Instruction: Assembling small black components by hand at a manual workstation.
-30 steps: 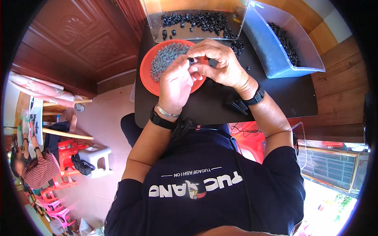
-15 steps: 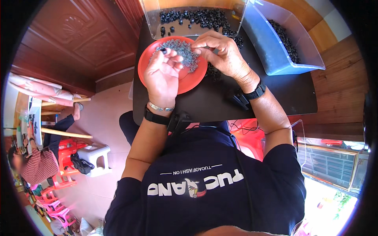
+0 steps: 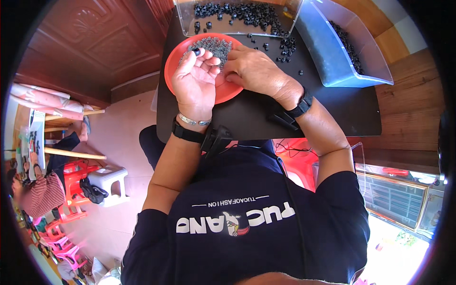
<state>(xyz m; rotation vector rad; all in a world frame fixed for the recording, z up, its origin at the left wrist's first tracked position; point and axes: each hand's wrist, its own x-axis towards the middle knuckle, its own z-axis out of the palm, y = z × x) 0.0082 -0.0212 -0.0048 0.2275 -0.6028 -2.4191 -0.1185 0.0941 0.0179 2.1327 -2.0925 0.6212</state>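
My left hand [image 3: 195, 85] is palm up over the red plate [image 3: 227, 93], its thumb and index finger pinching a small black knob-like part [image 3: 196, 51]. On the plate lies a heap of small grey metal pieces, screws by their look [image 3: 211, 46]. My right hand [image 3: 256, 71] reaches down at the heap's right edge with fingers and thumb drawn together; its fingertips are partly hidden, and I cannot make out what is between them.
A clear bin [image 3: 228, 31] with many black parts [image 3: 247, 16] stands behind the plate. Loose black parts [image 3: 287, 47] lie on the dark table [image 3: 332, 111]. A bluish bin [image 3: 327, 61] stands at right. Another person [image 3: 45, 194] sits at far left near stools [image 3: 111, 183].
My right hand has come down to the screws from above the plate's right side. My left hand keeps its pinch on the black part. The whole view has shifted slightly.
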